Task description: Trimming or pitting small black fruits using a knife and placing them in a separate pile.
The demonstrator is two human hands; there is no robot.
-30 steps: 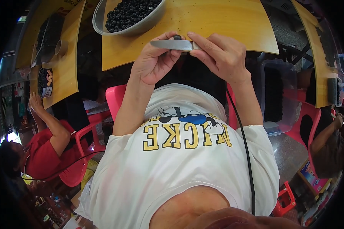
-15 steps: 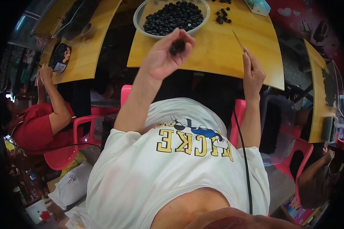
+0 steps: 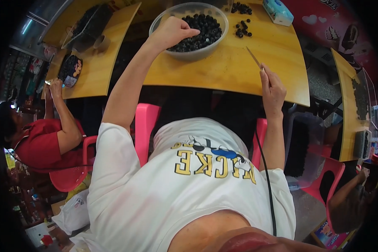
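Note:
A large translucent plastic bowl [image 3: 196,56] full of small, round, black fruits [image 3: 206,32] stands on the yellow wooden table [image 3: 189,75]. Over its left side reaches my left hand [image 3: 169,33], back turned up, fingers curled down at the fruits and thumb drawn in beside them. The fingertips are hidden beneath the hand, so I cannot see what they hold. To the right of the bowl, my right hand [image 3: 274,89] is closed around a thin, narrow-bladed knife [image 3: 253,56]. Its blade points up and left, above the table.
Loose black fruits [image 3: 242,30] lie right of the bowl, with a blue-and-white tissue pack [image 3: 278,12] beyond. At left, a person in a red shirt [image 3: 46,136] works at another table [image 3: 97,71]. A black cable [image 3: 263,155] hangs beside my right arm. Pink chairs [image 3: 145,130] stand nearby.
My left hand was palm up near the bowl's front rim with dark fruits in it; now it is turned over and inside the bowl's outline. The right hand keeps the knife, slightly shifted left.

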